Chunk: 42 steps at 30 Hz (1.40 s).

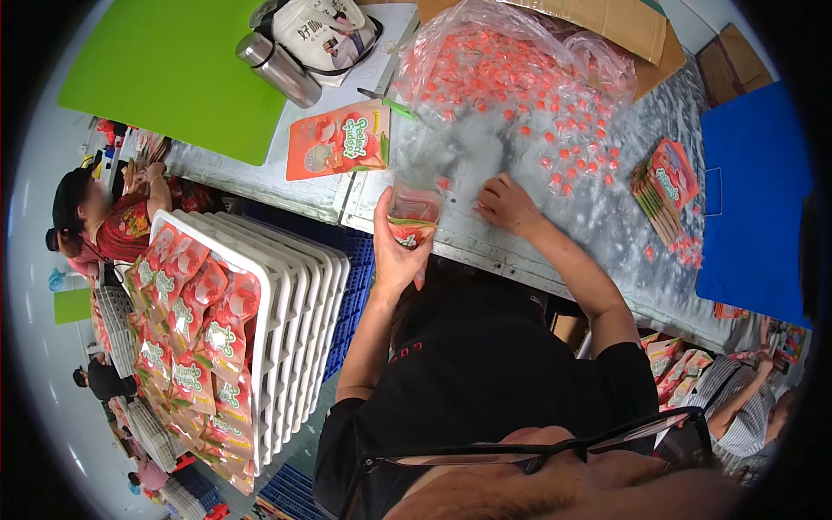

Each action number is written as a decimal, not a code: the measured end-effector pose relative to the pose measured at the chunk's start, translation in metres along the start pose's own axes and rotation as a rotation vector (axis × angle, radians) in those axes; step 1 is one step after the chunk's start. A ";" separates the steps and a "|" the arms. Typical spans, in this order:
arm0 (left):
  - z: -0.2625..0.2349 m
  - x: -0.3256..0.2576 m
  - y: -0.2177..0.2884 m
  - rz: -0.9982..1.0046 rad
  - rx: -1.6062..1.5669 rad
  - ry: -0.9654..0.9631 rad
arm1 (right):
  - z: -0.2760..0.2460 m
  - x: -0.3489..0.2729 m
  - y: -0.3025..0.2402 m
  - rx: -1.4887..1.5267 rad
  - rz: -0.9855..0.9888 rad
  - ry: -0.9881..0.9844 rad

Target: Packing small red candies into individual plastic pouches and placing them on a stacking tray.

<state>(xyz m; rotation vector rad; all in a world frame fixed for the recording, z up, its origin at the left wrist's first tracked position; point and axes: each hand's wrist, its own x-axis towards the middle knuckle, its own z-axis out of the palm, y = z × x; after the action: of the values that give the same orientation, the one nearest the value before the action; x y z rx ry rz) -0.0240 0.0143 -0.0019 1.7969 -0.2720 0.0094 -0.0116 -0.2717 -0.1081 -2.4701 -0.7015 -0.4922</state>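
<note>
In my left hand (399, 260) is a red pouch (411, 232), its mouth spread around a clear plastic container (416, 204) that shows at the top. To the right, my right hand (509, 206) is low over the grey metal table with its fingers curled in; whatever they hold, if anything, is hidden. One small red wrapped candy (444, 183) lies between the two hands. Beyond the right hand, many of these candies (494, 74) spill out of a large clear plastic bag (425, 48), and loose ones (568, 165) spread over the tabletop.
White stacked crates (290, 347) topped with filled red pouches (186, 347) stand at my left. A flat pouch (338, 139), green-handled scissors (394, 106) and a steel flask (279, 69) lie ahead. Pouches (666, 186) and a blue panel (754, 199) are right. Co-workers (113, 217) sit nearby.
</note>
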 end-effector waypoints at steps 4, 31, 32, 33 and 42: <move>-0.001 0.002 -0.015 0.077 0.127 -0.040 | -0.005 -0.001 0.002 0.311 0.329 0.113; 0.056 0.023 -0.011 0.179 -0.148 0.144 | -0.142 0.128 -0.131 0.701 0.060 0.151; 0.066 0.021 -0.016 0.081 -0.382 0.172 | -0.139 0.126 -0.136 0.489 -0.003 0.105; 0.067 0.020 -0.024 0.105 -0.353 0.196 | -0.134 0.124 -0.143 0.277 -0.066 0.059; -0.006 0.014 -0.011 0.248 -0.037 0.000 | -0.135 0.111 -0.130 0.008 -0.402 -0.187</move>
<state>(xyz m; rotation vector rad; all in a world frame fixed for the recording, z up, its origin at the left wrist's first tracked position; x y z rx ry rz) -0.0077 0.0202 -0.0086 1.7166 -0.4903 0.1789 -0.0231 -0.2122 0.1009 -2.3909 -1.2863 -0.4018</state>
